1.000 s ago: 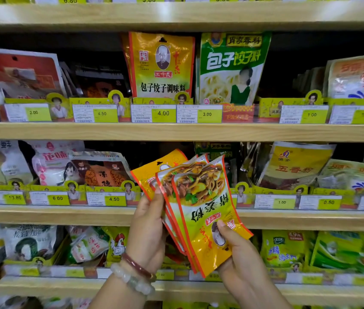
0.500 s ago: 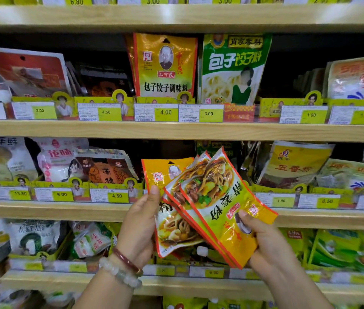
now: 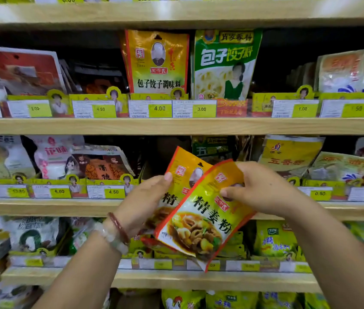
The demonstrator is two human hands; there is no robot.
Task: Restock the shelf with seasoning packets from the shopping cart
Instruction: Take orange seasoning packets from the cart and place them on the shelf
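A: Yellow-orange foil, red border. You've got two seasoning packets fanned in front of the middle shelf (image 3: 42, 207). Your left hand (image 3: 142, 204) grips the rear packet (image 3: 182, 172), thumb curled on its face. Your right hand (image 3: 263, 188) pinches the front packet (image 3: 201, 221) near its top edge.

B: Where do they go?

A: My guess is the dark gap (image 3: 154, 157) just behind them, between the orange snack bag (image 3: 103, 166) and the green five-spice pouch (image 3: 212, 148). Square the packets upright first; the front one hangs tilted, lower corner down past the shelf below.

B: Room?

A: Tight at the sides, open above. Lift over the price-tag rail (image 3: 100, 191), slide straight back, and keep your wrists off the neighbouring bags.
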